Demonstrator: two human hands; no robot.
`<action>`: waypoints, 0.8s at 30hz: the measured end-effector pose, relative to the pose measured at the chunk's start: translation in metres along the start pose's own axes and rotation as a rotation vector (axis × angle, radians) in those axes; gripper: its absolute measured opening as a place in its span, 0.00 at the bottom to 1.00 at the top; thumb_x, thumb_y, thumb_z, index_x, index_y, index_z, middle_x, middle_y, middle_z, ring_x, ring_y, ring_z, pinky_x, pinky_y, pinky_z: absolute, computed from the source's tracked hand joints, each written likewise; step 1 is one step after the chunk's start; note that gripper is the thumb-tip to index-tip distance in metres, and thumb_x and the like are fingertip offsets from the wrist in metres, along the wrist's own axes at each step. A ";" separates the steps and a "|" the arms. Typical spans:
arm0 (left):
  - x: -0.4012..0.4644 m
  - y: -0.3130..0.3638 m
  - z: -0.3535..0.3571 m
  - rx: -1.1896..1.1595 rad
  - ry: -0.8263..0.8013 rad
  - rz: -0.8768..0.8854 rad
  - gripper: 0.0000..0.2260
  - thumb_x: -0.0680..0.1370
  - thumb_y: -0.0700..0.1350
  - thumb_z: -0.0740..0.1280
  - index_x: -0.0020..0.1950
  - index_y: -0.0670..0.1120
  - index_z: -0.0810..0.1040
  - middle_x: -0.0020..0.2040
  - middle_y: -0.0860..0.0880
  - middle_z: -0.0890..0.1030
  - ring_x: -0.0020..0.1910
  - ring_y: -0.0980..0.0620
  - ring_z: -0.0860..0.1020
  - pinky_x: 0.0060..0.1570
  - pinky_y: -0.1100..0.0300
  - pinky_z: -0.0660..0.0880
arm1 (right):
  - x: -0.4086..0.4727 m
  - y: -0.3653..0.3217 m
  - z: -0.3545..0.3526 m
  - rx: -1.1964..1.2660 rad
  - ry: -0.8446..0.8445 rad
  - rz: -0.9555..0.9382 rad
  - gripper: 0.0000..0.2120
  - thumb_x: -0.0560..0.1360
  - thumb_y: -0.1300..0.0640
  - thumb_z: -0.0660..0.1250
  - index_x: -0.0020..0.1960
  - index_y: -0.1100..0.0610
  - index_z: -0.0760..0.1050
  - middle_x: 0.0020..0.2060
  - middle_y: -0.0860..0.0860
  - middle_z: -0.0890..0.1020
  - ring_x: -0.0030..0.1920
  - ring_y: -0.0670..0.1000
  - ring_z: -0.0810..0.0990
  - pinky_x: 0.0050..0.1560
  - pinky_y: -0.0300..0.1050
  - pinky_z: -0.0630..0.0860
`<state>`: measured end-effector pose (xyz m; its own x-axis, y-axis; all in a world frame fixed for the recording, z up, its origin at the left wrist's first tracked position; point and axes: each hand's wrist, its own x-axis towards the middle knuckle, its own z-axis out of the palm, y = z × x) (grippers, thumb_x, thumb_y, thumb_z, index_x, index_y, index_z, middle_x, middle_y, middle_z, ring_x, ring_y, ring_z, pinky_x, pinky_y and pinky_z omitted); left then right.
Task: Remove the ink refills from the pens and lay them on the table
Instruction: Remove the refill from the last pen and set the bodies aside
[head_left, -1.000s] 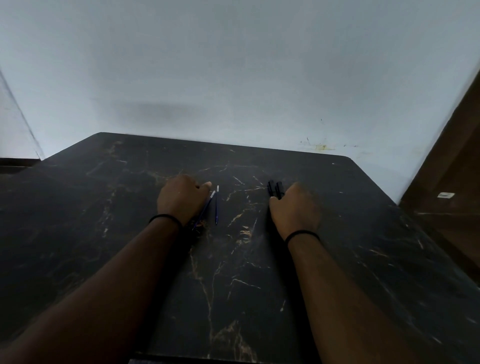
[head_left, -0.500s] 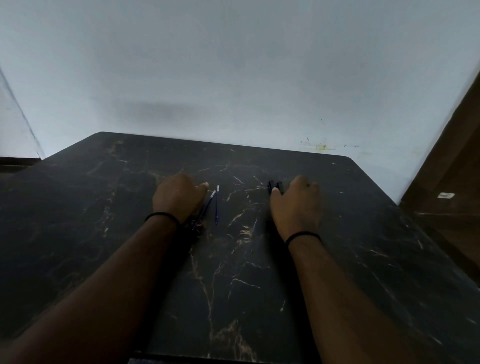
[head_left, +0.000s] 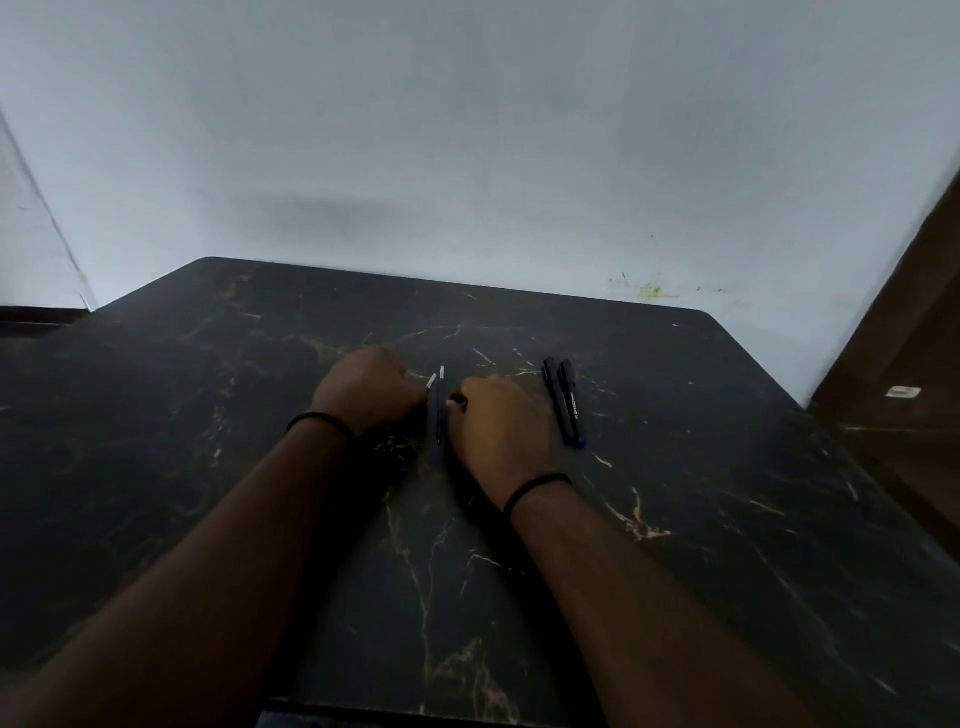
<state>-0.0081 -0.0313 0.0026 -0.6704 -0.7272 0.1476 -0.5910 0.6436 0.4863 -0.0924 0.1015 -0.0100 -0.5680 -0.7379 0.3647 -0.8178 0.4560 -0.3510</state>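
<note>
Two thin ink refills lie near the middle of the dark marble table (head_left: 675, 519). One refill (head_left: 440, 415) lies straight, pointing away from me. The other refill (head_left: 431, 381) is angled, and only its white end shows beside my left hand (head_left: 369, 389), whose fingers are curled over the rest. My right hand (head_left: 501, 423) rests just right of the straight refill with curled fingers; its thumb tip touches the refill, and I cannot see a grip. Two black pens (head_left: 563, 405) lie side by side to the right of my right hand, apart from it.
A pale wall stands right behind the table's far edge (head_left: 467, 283). A brown wooden panel (head_left: 909, 364) rises at the right, beyond the table's right corner. Both wrists wear thin black bands.
My right hand has left the two black pens and slid left to the refills, so the pens now lie uncovered. My left hand has stayed in place.
</note>
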 end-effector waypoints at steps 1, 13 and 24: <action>0.000 0.001 0.001 0.000 0.012 -0.001 0.23 0.63 0.63 0.62 0.26 0.41 0.71 0.30 0.44 0.76 0.35 0.38 0.78 0.31 0.57 0.65 | 0.000 0.000 0.001 0.007 -0.006 0.000 0.10 0.80 0.52 0.62 0.45 0.54 0.80 0.45 0.53 0.81 0.46 0.55 0.80 0.39 0.42 0.63; 0.000 0.006 0.011 0.013 0.112 -0.071 0.19 0.72 0.57 0.68 0.33 0.42 0.78 0.35 0.42 0.79 0.39 0.39 0.80 0.38 0.55 0.73 | 0.000 0.001 0.001 0.072 -0.016 -0.017 0.10 0.79 0.52 0.63 0.52 0.50 0.83 0.48 0.52 0.82 0.48 0.54 0.81 0.43 0.42 0.69; 0.002 0.015 0.018 0.054 0.190 -0.136 0.19 0.72 0.57 0.71 0.30 0.44 0.73 0.29 0.49 0.72 0.33 0.44 0.75 0.36 0.58 0.68 | -0.001 0.003 0.003 0.084 0.002 -0.023 0.12 0.78 0.53 0.62 0.54 0.48 0.83 0.49 0.53 0.82 0.49 0.55 0.81 0.42 0.42 0.66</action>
<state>-0.0262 -0.0188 -0.0053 -0.4898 -0.8365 0.2456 -0.6968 0.5449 0.4665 -0.0939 0.1015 -0.0138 -0.5491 -0.7468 0.3752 -0.8203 0.3956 -0.4131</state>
